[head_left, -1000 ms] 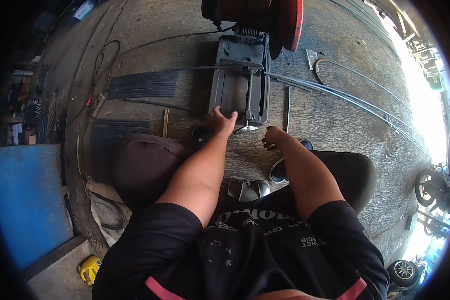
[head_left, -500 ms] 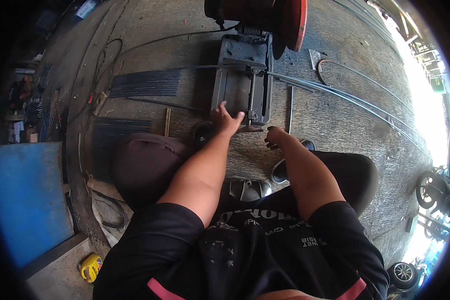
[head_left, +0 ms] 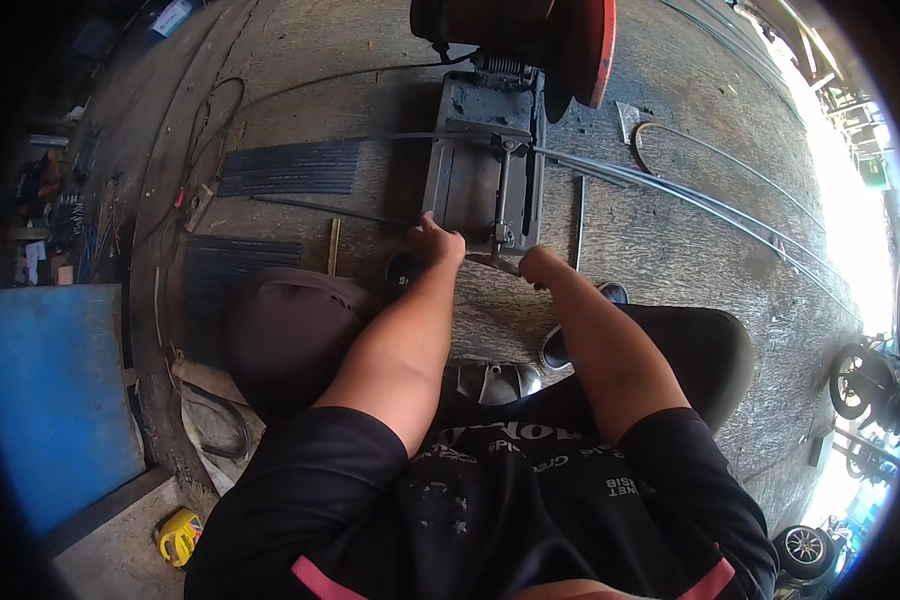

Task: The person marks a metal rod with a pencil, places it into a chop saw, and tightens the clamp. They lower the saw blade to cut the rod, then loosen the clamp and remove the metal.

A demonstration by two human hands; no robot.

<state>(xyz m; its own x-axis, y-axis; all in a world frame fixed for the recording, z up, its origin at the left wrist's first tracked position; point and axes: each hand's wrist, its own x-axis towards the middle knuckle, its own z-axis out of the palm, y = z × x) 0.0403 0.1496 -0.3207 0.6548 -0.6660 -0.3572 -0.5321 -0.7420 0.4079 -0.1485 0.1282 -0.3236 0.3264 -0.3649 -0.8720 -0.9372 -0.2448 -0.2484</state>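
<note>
A cut-off saw stands ahead of me, with its long metal base (head_left: pixel 465 190) on the floor and its red-rimmed guard (head_left: pixel 602 60) above the far end. My left hand (head_left: pixel 437 243) is closed on the near left corner of the base. By the near right corner, my right hand (head_left: pixel 542 266) is closed; what its fingers hold is hidden. The vise screw (head_left: pixel 504 190) runs along the base, and its brownish handle (head_left: pixel 492 262) lies between my hands. Long thin metal bars (head_left: pixel 690 196) extend right from the vise.
Dark cut strips (head_left: pixel 290 168) lie left of the saw, with more strips (head_left: pixel 240 252) nearer me. A cable (head_left: pixel 350 70) crosses the floor. At the left are a blue panel (head_left: pixel 55 400) and a yellow tape measure (head_left: pixel 179 536). A curved rod (head_left: pixel 642 150) lies to the right.
My left hand has moved down and left from over the base to its corner, its fingers closing. My right hand has moved slightly left to the other corner and closed. The vise handle has tilted.
</note>
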